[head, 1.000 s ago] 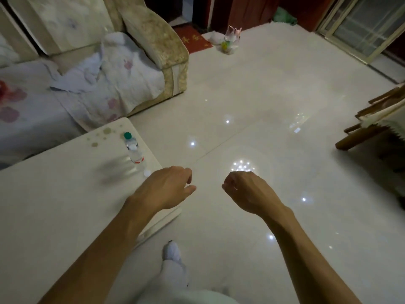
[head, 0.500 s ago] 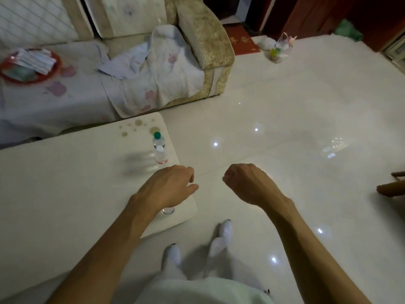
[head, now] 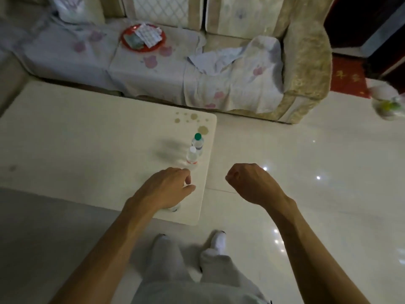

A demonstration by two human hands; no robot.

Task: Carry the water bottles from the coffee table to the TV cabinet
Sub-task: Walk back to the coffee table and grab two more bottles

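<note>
Two small clear water bottles stand upright near the right end of the white coffee table (head: 87,139): one with a green cap (head: 198,141) and, just in front of it, one with a white cap (head: 192,156). A third clear bottle (head: 174,208) shows only partly under my left wrist. My left hand (head: 166,189) hovers over the table's near right corner, fingers loosely bent, holding nothing, a short way in front of the white-capped bottle. My right hand (head: 247,183) is a loose fist above the floor, right of the table.
A sofa (head: 306,62) with a floral cover stands behind the table, a red plate (head: 131,46) with papers on its seat. A red mat (head: 348,77) and a plastic bag (head: 388,104) lie at the far right. Glossy floor tiles (head: 306,161) spread to the right.
My view has turned left and down, so the table and sofa now lie straight ahead. The white-capped bottle has come into view. Both hands keep their posture.
</note>
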